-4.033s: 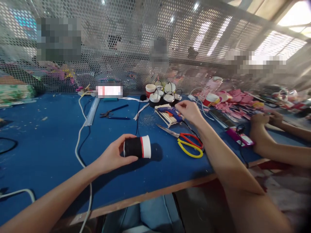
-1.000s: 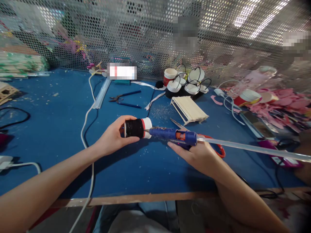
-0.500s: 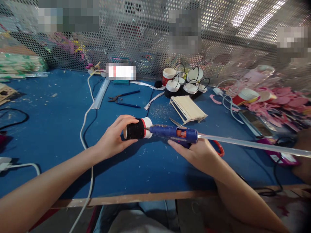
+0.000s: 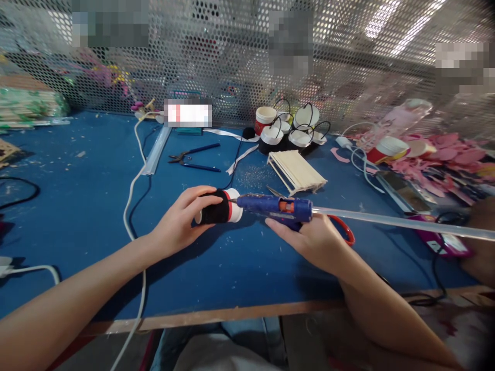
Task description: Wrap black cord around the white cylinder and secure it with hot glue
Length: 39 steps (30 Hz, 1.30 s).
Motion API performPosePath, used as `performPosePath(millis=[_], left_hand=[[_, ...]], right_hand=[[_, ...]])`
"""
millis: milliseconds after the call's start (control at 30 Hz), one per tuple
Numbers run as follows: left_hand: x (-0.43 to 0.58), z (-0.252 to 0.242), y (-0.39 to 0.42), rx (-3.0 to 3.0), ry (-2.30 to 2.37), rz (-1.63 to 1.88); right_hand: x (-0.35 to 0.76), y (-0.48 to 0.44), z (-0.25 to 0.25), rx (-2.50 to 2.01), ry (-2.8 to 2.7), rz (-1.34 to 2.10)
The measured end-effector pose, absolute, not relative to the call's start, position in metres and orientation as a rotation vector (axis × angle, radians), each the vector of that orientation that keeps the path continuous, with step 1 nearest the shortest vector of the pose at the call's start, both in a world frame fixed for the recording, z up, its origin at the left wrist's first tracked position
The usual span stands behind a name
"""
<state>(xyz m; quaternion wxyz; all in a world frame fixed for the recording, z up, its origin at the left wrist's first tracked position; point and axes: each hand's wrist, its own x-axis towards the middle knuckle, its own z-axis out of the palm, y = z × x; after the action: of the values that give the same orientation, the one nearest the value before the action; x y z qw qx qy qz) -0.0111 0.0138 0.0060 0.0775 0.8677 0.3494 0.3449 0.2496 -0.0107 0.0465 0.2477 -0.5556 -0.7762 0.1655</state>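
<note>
Left hand (image 4: 178, 220) — fingers and thumb parted, clasping a black-wrapped cup (image 4: 217, 210) held sideways over the blue table (image 4: 216, 273). Right hand (image 4: 319, 241) — gripping a blue glue gun (image 4: 263, 204), its nozzle (image 4: 233, 200) at the cup's red band (image 4: 230, 211); most fingers hidden beneath.

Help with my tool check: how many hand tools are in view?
3: the glue gun in the right hand, the pliers lying beyond the left hand, and the scissors, partly hidden behind that gun and right hand. Others may be hidden.
</note>
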Motion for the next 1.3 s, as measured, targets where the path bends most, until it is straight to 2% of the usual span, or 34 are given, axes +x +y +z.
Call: performPosePath(millis=[433, 633, 867, 1300], left_hand=[[-0.011, 0.006, 0.012, 2.748, 0.921, 0.987], [-0.011, 0.008, 0.013, 2.662, 1.011, 1.008], [-0.011, 0.007, 0.011, 2.732, 0.891, 0.944], [-0.014, 0.008, 0.015, 2.332, 1.023, 1.021]], right_hand=[[0.247, -0.005, 0.049, -1.385, -2.164, 0.488], [0.249, -0.009, 0.052, -1.489, -2.12, 0.481], [0.248, -0.006, 0.049, -1.459, -2.138, 0.503], [0.247, -0.014, 0.055, -1.495, -2.208, 0.371]])
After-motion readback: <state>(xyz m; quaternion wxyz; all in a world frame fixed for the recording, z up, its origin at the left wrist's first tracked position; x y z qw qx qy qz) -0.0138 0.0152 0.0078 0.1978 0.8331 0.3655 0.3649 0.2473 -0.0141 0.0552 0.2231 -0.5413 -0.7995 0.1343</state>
